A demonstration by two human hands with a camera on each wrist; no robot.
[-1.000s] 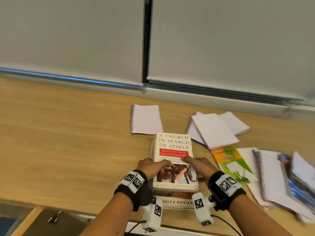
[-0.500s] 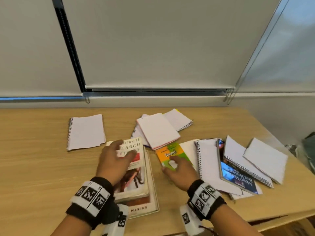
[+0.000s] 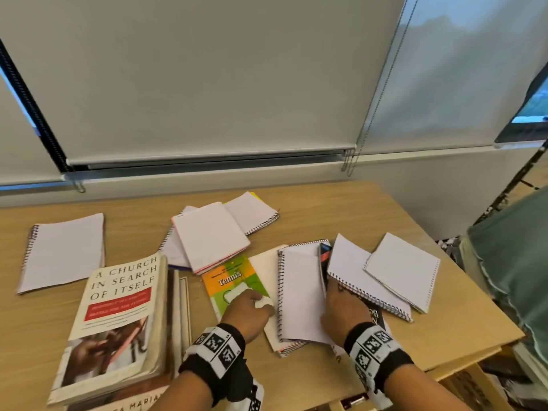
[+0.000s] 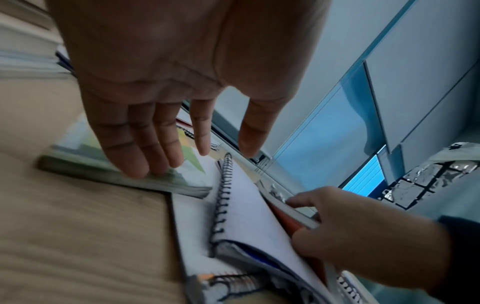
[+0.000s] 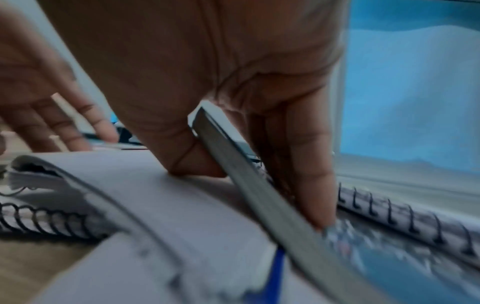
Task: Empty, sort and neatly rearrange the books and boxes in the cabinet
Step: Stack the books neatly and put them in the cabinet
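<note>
My left hand point(image 3: 255, 304) lies with straight fingers on the green and orange Tennis book point(image 3: 234, 280); the left wrist view shows the fingertips point(image 4: 135, 166) touching its near edge point(image 4: 124, 176). My right hand point(image 3: 335, 292) pinches a thin dark-covered book point(image 3: 324, 255) wedged between spiral notebooks. In the right wrist view my thumb presses a white notebook page point(image 5: 155, 185) and my fingers sit behind the book's grey edge point(image 5: 259, 201), which is tilted up. A stack topped by "A Church in Search of Itself" point(image 3: 121, 307) lies at the left of the wooden table point(image 3: 326, 209).
Several white spiral notebooks lie scattered: one far left point(image 3: 62, 250), a pile in the middle point(image 3: 210, 232), two at the right point(image 3: 403, 268). The table's right edge point(image 3: 486, 310) is close. A person in green clothing point(image 3: 513, 262) stands beside it. Blinds cover the window behind.
My left hand left the Church book and moved right onto the Tennis book. My right hand moved from the Tennis book to the dark book and pinched it. The view swung right.
</note>
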